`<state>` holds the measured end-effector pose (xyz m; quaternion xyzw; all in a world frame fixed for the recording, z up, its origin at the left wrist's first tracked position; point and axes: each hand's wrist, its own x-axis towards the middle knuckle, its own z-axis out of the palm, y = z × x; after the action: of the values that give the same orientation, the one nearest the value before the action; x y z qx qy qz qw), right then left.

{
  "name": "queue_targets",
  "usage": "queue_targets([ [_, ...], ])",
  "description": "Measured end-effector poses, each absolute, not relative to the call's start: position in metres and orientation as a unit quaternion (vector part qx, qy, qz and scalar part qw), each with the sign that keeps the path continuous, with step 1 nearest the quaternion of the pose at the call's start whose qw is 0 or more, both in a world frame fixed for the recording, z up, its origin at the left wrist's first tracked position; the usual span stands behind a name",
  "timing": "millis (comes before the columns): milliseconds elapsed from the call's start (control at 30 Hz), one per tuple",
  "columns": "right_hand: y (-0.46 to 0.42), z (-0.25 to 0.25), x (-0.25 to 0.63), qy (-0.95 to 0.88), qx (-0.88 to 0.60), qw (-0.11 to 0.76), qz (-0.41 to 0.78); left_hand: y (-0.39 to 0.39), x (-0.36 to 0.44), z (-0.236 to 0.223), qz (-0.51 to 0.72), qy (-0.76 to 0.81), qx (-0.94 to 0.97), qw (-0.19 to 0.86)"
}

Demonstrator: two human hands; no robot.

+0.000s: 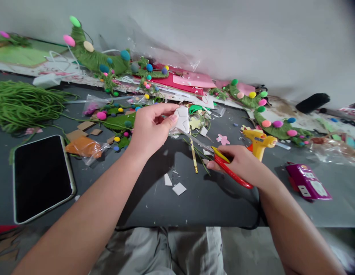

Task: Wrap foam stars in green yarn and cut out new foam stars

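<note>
Between thumb and fingers, my left hand (pixel 154 124) pinches a small white foam piece (pixel 182 119) with a shape, seemingly a star, outlined on it. My right hand (pixel 242 164) grips red-and-yellow-handled scissors (pixel 233 175), their blades pointing left at the lower edge of the foam piece. Whether the blades touch it I cannot tell. A pale patterned pencil (pixel 193 154) lies just below the blades. White foam scraps (pixel 179 188) are scattered on the dark table in front of my hands. A pink star-like cutout (pixel 223 139) lies behind the scissors.
A yellow glue gun (pixel 259 141) stands right of my right hand, near a purple packet (pixel 308 182). A tablet (pixel 42 178), green yarn (pixel 25 105) and an orange bag (pixel 84 147) are at left. Green wrapped crescents with coloured pompoms (pixel 100 59) line the wall.
</note>
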<state>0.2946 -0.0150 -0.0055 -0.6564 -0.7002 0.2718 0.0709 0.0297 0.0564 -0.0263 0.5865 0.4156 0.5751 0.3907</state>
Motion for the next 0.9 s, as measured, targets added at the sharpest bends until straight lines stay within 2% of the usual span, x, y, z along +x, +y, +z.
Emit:
queue_targets([
  [333,-0.015,-0.007,0.296,-0.702,-0.654,0.099,0.263,0.056,0.031,-0.024,0.566,0.415,0.582,0.411],
  [700,-0.006,-0.011,0.308,-0.723,-0.641,0.056,0.252,0.06,0.031,-0.025,0.615,0.417,0.519,0.424],
  [800,-0.002,-0.013,0.311,-0.686,-0.646,0.105,0.318,0.059,0.033,-0.023,0.629,0.421,0.473,0.45],
  [900,0.0,-0.017,0.305,-0.624,-0.627,0.239,0.4,0.053,0.039,-0.019,0.603,0.411,0.435,0.527],
])
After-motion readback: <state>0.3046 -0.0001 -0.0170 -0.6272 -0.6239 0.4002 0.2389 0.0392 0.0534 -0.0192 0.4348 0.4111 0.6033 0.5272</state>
